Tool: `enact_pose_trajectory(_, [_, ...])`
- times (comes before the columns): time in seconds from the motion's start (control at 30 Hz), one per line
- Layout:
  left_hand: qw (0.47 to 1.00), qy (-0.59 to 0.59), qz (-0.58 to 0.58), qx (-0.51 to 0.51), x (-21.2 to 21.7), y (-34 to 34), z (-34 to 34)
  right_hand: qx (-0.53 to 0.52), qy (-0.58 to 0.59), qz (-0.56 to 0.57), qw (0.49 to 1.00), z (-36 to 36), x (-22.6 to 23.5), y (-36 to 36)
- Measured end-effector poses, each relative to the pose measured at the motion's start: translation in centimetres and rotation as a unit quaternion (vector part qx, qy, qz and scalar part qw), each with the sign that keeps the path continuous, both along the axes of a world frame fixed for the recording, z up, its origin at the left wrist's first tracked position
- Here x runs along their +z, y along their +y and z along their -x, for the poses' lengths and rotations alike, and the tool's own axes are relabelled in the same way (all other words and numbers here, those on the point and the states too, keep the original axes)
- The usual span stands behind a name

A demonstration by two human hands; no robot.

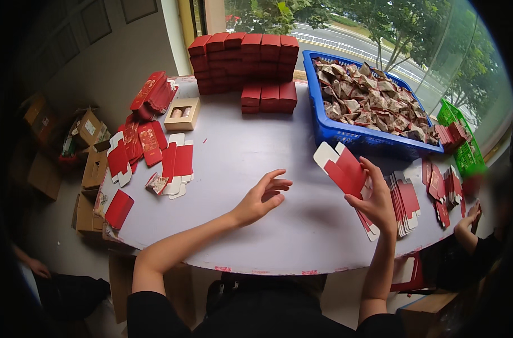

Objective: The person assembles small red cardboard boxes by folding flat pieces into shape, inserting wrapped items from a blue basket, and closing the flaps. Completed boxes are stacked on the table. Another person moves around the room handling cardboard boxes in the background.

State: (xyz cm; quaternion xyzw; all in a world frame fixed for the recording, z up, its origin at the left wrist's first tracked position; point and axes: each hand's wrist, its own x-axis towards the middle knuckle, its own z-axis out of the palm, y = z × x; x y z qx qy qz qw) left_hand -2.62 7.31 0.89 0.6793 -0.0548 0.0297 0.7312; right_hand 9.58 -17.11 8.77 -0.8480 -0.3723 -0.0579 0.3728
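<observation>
My right hand (376,198) grips a flat red and white folding carton (345,173), thumb on one side and fingers on the other, raised over the right part of the table. Its white flaps point up and to the left. Over the middle of the table, my left hand (263,194) is held with fingers apart and nothing in it. Below and beside my right hand lie stacked flat cartons (402,205), partly hidden by the hand and forearm.
Finished red boxes (245,62) are piled at the back. A blue basket (369,141) full of small wrapped packets stands back right, a green basket (472,155) beyond it. Red envelopes (150,141), flat cartons (177,163) and a windowed box (182,114) lie left. Another person's hand (468,221) is at right.
</observation>
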Motion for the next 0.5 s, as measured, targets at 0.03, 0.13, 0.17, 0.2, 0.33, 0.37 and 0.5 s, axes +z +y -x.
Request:
enact_pose_trajectory(0.03, [1.0, -0.03, -0.003, -0.009, -0.1, -0.5, -0.1, 0.018, -0.025, 0.002, 1.0, 0.6, 0.6, 1.9])
enact_pose_trajectory(0.13, [0.995, -0.043, 0.091, 0.02, -1.5, -2.8, -0.6, 0.083, -0.153, 0.01, 0.985, 1.7, -0.2, 6.4])
enact_pose_trajectory(0.17, [0.993, -0.047, 0.1, 0.037, -1.8, -2.8, -0.7, 0.103, -0.184, 0.015, 0.977, 2.1, -0.7, 7.4])
enact_pose_trajectory(0.2, [0.991, -0.051, 0.11, 0.052, -2.0, -2.7, -0.8, 0.122, -0.189, 0.021, 0.974, 2.2, -1.5, 8.0])
enact_pose_trajectory(0.33, [0.99, -0.032, 0.129, 0.05, -0.2, -1.1, 0.3, 0.18, -0.153, -0.017, 0.972, 3.5, -4.5, 8.2])
enact_pose_trajectory(0.37, [0.993, -0.054, 0.101, 0.023, -0.2, -0.7, 0.4, 0.184, -0.135, -0.027, 0.973, 3.6, -4.8, 8.3])
enact_pose_trajectory(0.5, [0.99, -0.077, 0.116, 0.012, -0.7, -0.1, 0.3, 0.191, -0.115, -0.048, 0.974, 3.8, -4.6, 8.3])
